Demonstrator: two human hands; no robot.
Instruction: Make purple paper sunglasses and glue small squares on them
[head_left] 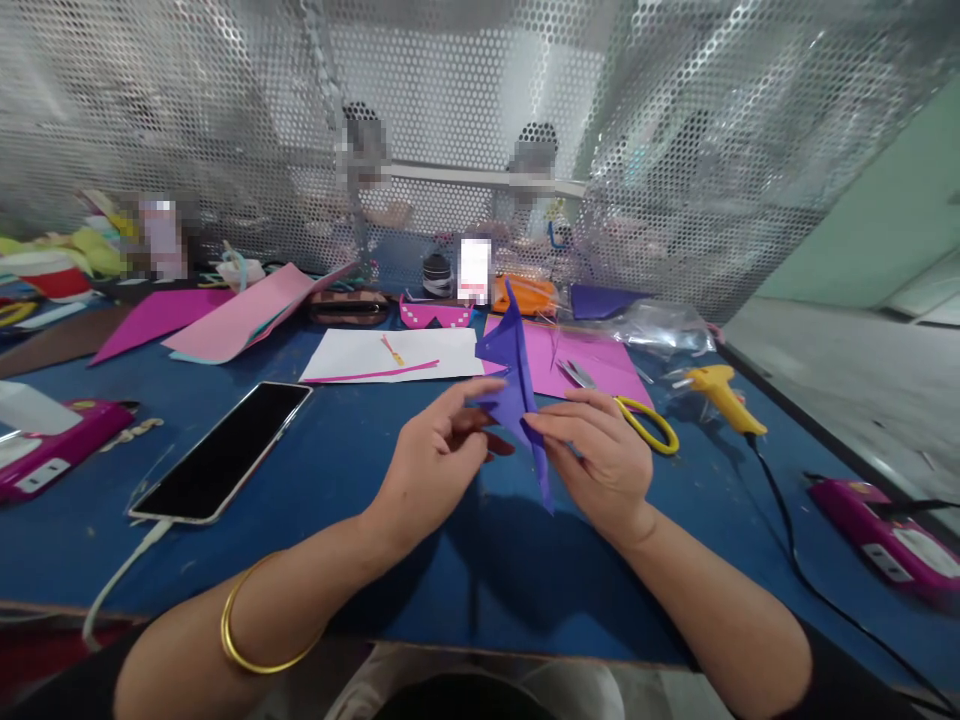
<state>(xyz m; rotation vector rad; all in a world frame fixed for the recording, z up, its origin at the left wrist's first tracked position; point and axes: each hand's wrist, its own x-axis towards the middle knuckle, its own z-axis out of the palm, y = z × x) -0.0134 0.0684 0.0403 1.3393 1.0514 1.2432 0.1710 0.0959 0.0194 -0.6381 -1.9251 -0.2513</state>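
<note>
A purple craft sheet piece (514,345), folded or curled along a long edge, is held upright above the blue table. My right hand (600,455) pinches its near edge between thumb and fingertips. On the other side, my left hand (442,450) has its fingers curved and apart, the fingertips at the sheet's left side; whether they press on it I cannot tell. Just beyond my right hand lie scissors with yellow handles (660,432), partly covered by the hand, their blades on a pink sheet (600,355).
A yellow glue gun (720,395) trails its black cord at right, near a magenta power strip (885,535). At left are a charging phone (225,450) and another power strip (64,450). Behind are a white sheet (345,355), pink glasses-shaped piece (435,314) and perforated metal screen (480,80).
</note>
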